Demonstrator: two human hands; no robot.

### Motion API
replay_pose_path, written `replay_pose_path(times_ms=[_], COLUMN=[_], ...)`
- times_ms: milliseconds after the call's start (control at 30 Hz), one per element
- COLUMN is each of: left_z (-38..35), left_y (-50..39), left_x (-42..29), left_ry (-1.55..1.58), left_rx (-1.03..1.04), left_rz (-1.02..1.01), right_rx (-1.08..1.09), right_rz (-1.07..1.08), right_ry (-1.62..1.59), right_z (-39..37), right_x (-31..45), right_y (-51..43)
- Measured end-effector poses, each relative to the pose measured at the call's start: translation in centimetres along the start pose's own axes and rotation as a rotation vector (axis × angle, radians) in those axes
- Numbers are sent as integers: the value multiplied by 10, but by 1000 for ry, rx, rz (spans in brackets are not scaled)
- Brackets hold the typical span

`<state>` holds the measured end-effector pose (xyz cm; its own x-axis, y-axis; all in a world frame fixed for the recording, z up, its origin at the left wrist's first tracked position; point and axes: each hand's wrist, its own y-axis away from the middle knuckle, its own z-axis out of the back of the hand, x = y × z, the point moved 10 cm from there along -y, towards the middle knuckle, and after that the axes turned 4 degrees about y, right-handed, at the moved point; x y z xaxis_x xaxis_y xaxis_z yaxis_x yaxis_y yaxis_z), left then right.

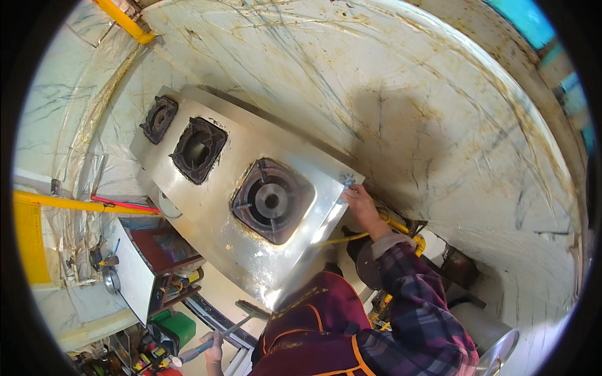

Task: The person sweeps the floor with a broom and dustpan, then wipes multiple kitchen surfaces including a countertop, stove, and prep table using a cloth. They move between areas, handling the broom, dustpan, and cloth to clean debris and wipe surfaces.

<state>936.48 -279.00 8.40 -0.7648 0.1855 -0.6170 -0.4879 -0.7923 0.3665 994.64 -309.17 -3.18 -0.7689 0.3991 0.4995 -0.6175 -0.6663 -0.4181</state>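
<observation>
My right hand [360, 202] presses a bluish scrubber or cloth [347, 181] against the far right corner of a stainless steel gas stove [221, 225]. The stove has several burners; the largest, a round burner with a pan support [271, 200], lies to the left of that hand. At the bottom, my left hand [214, 347] is closed around the grey handle of a brush [254, 310]. The brush head is beside the stove's near edge. Most of the scrubber is hidden by my right fingers.
Marble-patterned wall covering [301, 70] with brown stains rises behind the stove. A yellow pipe [84, 204] and a red hose [124, 203] run at the left. Below them stand a white-sided cabinet [136, 270] and a green container [175, 329]. A metal pot [484, 329] sits at the lower right.
</observation>
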Motion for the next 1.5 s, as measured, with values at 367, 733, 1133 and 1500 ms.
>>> replay_pose_path(times_ms=[367,733,1133,1500], left_z=[-8,-18,-53,-34], left_y=[36,148,110,100], left_x=[61,89,101,110], left_ry=[-249,50,394,540], left_rx=[-21,-148,-119,-294], left_rz=[13,499,518,492], right_rx=[30,687,632,251], right_rz=[108,156,281,-565], right_ry=[-310,-292,-106,-352], right_z=[-49,-282,-43,49], right_x=[-26,9,-32,-18], right_y=[-212,-356,-46,-129])
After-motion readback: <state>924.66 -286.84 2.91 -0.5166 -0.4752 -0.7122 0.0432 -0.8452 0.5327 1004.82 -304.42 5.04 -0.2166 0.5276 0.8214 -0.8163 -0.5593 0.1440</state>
